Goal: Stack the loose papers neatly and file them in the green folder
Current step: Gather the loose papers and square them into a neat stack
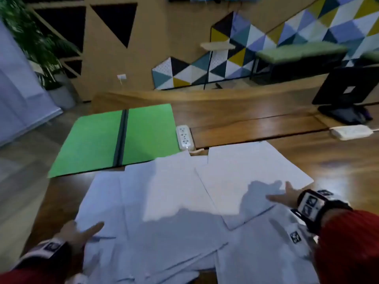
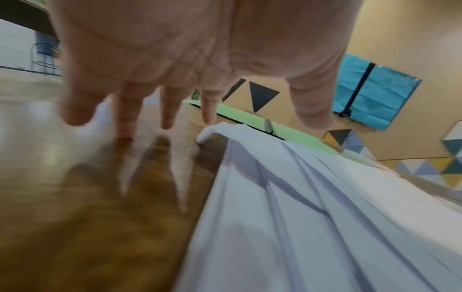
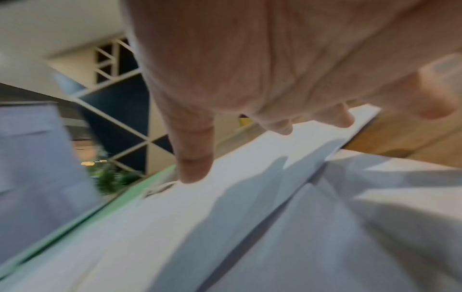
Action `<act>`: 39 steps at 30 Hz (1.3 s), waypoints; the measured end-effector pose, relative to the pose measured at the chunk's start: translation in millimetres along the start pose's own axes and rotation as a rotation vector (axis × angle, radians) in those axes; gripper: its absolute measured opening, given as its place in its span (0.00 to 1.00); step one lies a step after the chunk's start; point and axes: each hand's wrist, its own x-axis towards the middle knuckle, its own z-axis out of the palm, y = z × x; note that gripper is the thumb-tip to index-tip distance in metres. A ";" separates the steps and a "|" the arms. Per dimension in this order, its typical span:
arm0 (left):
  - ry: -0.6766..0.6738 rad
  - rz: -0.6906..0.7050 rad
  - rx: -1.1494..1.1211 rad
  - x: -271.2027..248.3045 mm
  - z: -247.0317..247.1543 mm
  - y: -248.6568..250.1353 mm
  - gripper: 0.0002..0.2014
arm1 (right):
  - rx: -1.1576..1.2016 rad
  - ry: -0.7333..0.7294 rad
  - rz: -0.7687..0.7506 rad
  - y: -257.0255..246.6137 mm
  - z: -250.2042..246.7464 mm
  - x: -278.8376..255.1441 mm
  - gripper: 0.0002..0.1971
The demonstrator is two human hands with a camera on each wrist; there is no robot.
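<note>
Several loose white papers [image 1: 168, 201] lie spread and overlapping across the wooden table [image 1: 256, 128]. The green folder [image 1: 114, 138] lies open flat at the back left, its dark spine running down the middle; paper corners overlap its near edge. My left hand [image 1: 82, 232] hovers at the papers' left edge with fingers spread and straight, holding nothing; the left wrist view shows the fingers [image 2: 167, 110] above bare wood beside the sheets [image 2: 312, 207]. My right hand [image 1: 285, 195] reaches over the right-hand sheets, fingers extended, nothing held, as the right wrist view shows over the papers [image 3: 250, 227].
A white power strip [image 1: 184, 137] lies just right of the folder, touching the papers' far edge. Another white strip [image 1: 348, 131] sits at the far right. A black monitor stand [image 1: 346, 97] occupies the back right corner. The table's left edge runs beside the folder.
</note>
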 end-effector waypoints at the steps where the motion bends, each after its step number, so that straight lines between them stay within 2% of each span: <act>1: 0.031 -0.055 -0.013 14.0 2.1 13.3 0.43 | 0.065 0.005 0.009 -5.0 -5.7 7.9 0.55; 2: 0.074 -0.157 -0.012 14.2 5.8 21.7 0.49 | 0.182 0.052 0.026 -5.6 -8.2 18.4 0.55; 3: 0.094 -0.217 0.028 24.0 7.3 28.0 0.55 | 0.198 0.072 0.079 -10.1 -13.0 31.7 0.60; 5: 0.139 -0.272 0.110 41.3 12.1 34.1 0.62 | 0.233 0.132 0.140 -13.1 -11.9 64.4 0.76; 6: 0.151 -0.268 0.169 47.0 16.4 35.6 0.64 | 0.199 0.143 0.163 -17.0 -10.2 66.1 0.77; 9: 0.139 -0.142 0.322 51.2 17.4 52.1 0.58 | 0.125 0.237 0.111 -31.0 -7.3 68.3 0.64; 13: 0.146 0.017 0.269 51.8 25.5 68.3 0.45 | -0.026 0.217 0.054 -42.8 -13.1 80.0 0.65; 17: 0.065 0.162 0.248 58.6 30.9 73.1 0.32 | -0.307 0.136 -0.152 -50.9 -21.6 93.2 0.56; 21: -0.014 0.237 0.253 61.6 31.6 68.6 0.32 | -0.432 0.091 -0.267 -56.7 -22.2 77.4 0.57; 24: -0.128 0.248 0.179 60.6 23.6 64.0 0.34 | -0.321 0.169 -0.186 -46.6 -18.7 74.8 0.66; 25: -0.157 0.255 0.112 58.6 22.1 64.6 0.37 | -0.264 0.173 -0.145 -45.4 -17.2 71.2 0.66; 27: -0.138 0.237 0.018 53.5 22.5 67.9 0.42 | -0.209 0.149 -0.052 -42.7 -13.2 74.7 0.59; 30: 0.030 0.216 0.002 50.2 30.6 72.1 0.53 | -0.123 0.118 0.013 -44.5 -8.4 70.9 0.55; 33: 0.206 0.035 0.128 37.1 30.1 76.0 0.62 | -0.091 0.117 0.040 -47.1 -13.3 54.9 0.40; 34: 0.227 -0.059 0.195 32.9 28.4 74.5 0.63 | -0.073 0.120 0.060 -46.7 -13.2 48.7 0.39; 36: 0.160 -0.169 0.299 20.3 29.9 71.7 0.63 | -0.035 0.156 0.070 -41.3 -7.9 38.2 0.46; 39: 0.030 -0.177 0.440 2.5 46.3 67.7 0.61 | -0.036 0.214 0.042 -35.0 6.3 35.9 0.57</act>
